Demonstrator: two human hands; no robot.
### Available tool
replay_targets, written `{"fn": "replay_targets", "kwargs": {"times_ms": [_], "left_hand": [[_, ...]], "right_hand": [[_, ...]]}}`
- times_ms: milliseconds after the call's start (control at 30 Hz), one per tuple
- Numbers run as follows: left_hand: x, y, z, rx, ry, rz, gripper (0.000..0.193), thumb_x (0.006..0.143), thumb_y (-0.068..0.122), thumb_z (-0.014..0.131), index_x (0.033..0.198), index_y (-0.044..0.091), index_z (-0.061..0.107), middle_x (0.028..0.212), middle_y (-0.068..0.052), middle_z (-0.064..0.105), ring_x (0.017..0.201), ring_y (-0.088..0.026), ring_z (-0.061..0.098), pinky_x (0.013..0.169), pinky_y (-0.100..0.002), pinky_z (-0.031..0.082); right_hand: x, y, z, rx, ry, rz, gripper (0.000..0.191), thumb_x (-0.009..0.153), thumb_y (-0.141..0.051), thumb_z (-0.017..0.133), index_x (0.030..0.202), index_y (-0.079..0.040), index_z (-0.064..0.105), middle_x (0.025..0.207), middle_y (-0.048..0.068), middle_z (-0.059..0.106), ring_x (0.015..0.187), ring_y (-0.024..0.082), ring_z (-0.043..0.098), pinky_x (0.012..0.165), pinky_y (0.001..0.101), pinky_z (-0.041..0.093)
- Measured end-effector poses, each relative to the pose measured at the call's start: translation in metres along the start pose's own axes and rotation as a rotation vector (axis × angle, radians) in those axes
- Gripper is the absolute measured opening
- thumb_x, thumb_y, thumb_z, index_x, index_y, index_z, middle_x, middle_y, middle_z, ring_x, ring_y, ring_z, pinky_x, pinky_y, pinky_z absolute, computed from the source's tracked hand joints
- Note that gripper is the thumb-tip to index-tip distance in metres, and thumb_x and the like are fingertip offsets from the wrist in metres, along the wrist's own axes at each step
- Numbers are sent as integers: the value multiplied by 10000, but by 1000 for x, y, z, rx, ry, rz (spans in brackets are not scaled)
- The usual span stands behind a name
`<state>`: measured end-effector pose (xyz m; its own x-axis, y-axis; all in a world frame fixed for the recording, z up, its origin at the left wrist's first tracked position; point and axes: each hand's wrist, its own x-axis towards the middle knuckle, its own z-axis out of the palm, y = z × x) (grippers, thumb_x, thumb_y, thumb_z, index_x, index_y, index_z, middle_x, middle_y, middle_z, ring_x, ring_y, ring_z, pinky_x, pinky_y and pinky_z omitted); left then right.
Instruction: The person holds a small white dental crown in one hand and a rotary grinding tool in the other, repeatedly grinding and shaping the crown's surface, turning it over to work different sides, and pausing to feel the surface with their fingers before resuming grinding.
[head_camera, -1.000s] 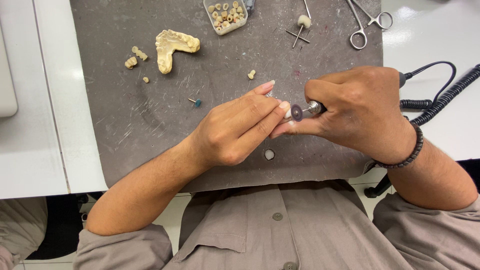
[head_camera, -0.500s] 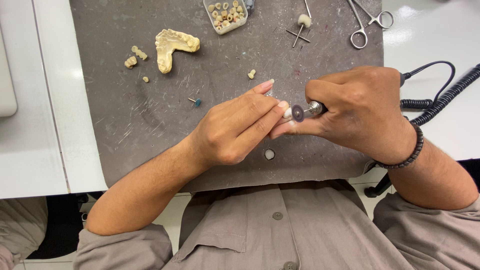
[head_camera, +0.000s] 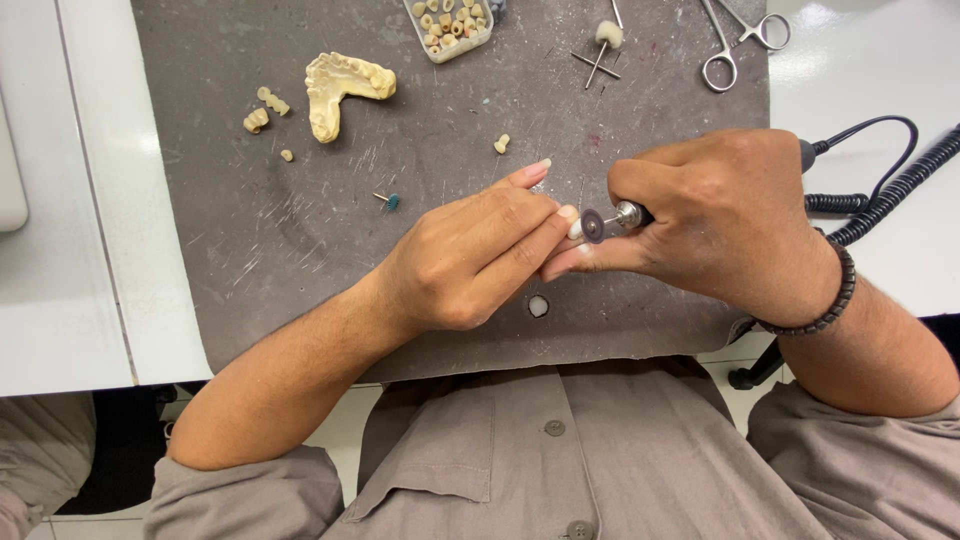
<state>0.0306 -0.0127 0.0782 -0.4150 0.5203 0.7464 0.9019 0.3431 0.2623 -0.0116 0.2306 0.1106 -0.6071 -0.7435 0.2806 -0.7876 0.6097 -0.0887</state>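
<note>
While a tiny pale tooth piece (head_camera: 574, 229) is pinched at the fingertips of the left hand (head_camera: 470, 262), a rotary handpiece (head_camera: 632, 214) is grasped firmly in the right hand (head_camera: 722, 222), its dark cutting disc (head_camera: 592, 226) set right against the piece above the grey mat (head_camera: 300, 230). Fingertips could be nicked, or the piece flung away, if the disc is allowed to slip or bind.

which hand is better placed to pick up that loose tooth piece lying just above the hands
Left. The left hand has its fingers stretched toward the small tooth piece, apparently pinching only something tiny, hidden. The right hand is wrapped around the rotary handpiece and sits farther away.
</note>
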Motion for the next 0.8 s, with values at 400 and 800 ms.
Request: {"fn": "replay_targets", "kwargs": {"times_ms": [400,800], "left_hand": [[-1,-1,1,-1,6,9,259,1002,39,790,1139,-142,665,1045,-170,664,989,-288,726,1053,-500,625],[-1,0,-1,-17,-5,5,247,966,8,766,1138,-140,669,1068,-170,651,1009,-294,724,1071,-502,618]], "right_hand": [[0,-1,0,4,-1,0,736,668,-790,745,552,-120,462,464,-8,362,414,170,384,401,338,245],[-1,0,-1,26,3,-8,725,655,-789,733,538,-126,462,440,-22,335,394,144,366,385,329,229]]}}
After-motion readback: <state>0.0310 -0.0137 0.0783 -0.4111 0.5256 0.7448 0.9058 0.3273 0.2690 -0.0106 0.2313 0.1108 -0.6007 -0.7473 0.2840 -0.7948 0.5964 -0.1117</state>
